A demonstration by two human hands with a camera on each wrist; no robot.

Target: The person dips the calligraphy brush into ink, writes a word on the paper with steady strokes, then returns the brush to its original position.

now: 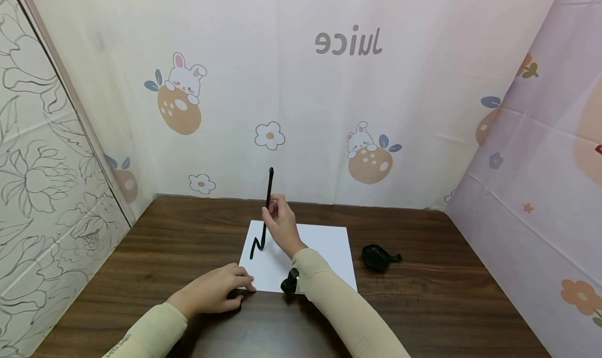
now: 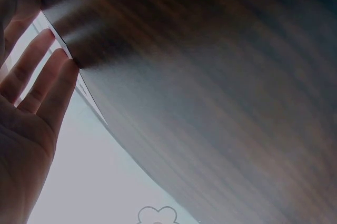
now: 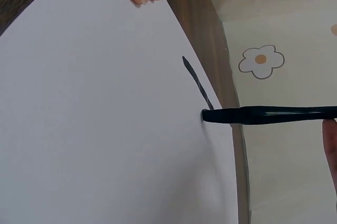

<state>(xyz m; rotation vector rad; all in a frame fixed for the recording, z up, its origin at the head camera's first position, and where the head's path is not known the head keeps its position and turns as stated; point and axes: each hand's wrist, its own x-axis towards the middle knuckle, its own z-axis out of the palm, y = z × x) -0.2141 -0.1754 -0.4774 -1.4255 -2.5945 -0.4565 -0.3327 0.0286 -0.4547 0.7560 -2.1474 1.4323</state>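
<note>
My right hand [image 1: 282, 226], thumb and fingers drawn together in a pinch, grips the upper shaft of a long, slender black brush [image 1: 269, 188] above a rectangular white paper sheet [image 1: 324, 253] on a dark brown wood-grain table [image 1: 423, 316]. The brush stands nearly upright at the sheet's far left part, its tip down at the paper beside a jagged black stroke [image 1: 254, 246], shaped like a slanted zigzag. My left hand [image 1: 218, 289], palm down with fingers extended and slightly bent, holds nothing in its grasp; its fingertips touch the sheet's near left corner, while the thumb lies nearer, on the wood. Just right of the paper sits a small, round, glossy black dish [image 1: 375, 257], its short handle pointing right, apart from both hands. A small black device [image 1: 290, 282] is on my right wrist, over the sheet's near edge, and pale yellow-green fabric sleeves [image 1: 340, 303] cover both my forearms. Beyond the table's far edge hangs a pale fabric curtain [image 1: 301, 91] printed with white rabbits, orange fruit, flowers and the grey word "Juice" in mirror writing; at left stands a white panel [image 1: 35, 170] with black line-drawn blossoms
</note>
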